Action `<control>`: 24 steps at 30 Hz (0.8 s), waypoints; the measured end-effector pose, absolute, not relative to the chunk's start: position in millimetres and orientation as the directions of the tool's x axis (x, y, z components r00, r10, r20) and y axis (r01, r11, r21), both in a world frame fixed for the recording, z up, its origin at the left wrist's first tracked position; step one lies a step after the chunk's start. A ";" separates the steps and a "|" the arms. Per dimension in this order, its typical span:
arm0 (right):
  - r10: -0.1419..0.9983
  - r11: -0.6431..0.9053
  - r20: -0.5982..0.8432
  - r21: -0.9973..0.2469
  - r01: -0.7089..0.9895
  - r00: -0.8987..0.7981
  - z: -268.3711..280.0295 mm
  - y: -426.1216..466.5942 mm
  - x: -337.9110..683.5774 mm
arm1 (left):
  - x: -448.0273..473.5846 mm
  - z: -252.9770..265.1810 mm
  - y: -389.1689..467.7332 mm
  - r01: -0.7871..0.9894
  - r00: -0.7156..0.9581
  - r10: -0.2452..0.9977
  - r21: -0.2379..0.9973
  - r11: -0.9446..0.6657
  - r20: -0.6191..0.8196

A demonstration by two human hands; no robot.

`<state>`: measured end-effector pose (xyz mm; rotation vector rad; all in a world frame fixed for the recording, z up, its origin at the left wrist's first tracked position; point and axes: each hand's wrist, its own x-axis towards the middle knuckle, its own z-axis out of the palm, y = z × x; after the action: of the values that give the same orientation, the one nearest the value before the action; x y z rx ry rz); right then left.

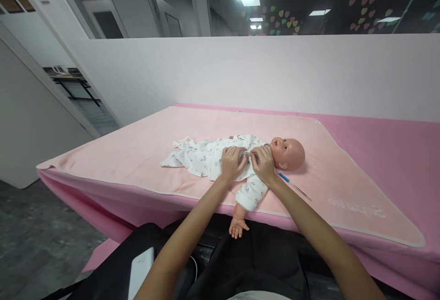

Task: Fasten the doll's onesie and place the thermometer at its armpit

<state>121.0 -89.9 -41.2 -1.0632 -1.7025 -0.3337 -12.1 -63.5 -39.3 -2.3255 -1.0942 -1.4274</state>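
A baby doll (290, 153) lies on its back, head to the right, dressed in a white printed outfit (202, 157). Both of my hands are at the chest of the outfit, close together. My left hand (234, 161) has its fingers closed in a pinch at the front of the garment. Facing it, my right hand (262, 161) pinches at the neck side. A small white strip (246, 152), which looks like a tie of the outfit, shows between my fingertips. One doll arm (239, 220) hangs over the near table edge below my hands.
A thin stick with a blue end (294, 186) lies right of my right hand. Beneath the doll is a peach mat (343, 176) over a pink tablecloth (405, 153). A white wall (275, 75) borders the far side. A flat white device (140, 270) rests by my lap.
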 end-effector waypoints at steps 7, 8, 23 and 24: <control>0.486 0.585 0.872 -0.273 0.764 -0.061 -40.4 -91.1 121.1 | -11.9 -40.4 -60.7 0.692 0.207 0.486 0.224 -0.686 0.849; 0.490 0.589 0.869 -0.279 0.759 -0.061 -40.4 -91.2 121.1 | -11.7 -40.1 -60.4 0.694 0.204 0.484 0.224 -0.684 0.851; 0.506 0.571 0.861 -0.285 0.770 -0.056 -42.2 -89.3 121.1 | -79.5 -46.6 -47.1 0.735 0.299 0.536 0.167 -0.657 0.790; 0.507 0.569 0.860 -0.290 0.770 -0.051 -42.2 -89.3 121.0 | -79.1 -47.2 -47.4 0.737 0.295 0.536 0.170 -0.655 0.791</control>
<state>121.0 -89.3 -42.2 -1.0703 -1.7088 -0.3002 -79.1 -47.4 -47.2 -2.3357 -1.1716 -1.2881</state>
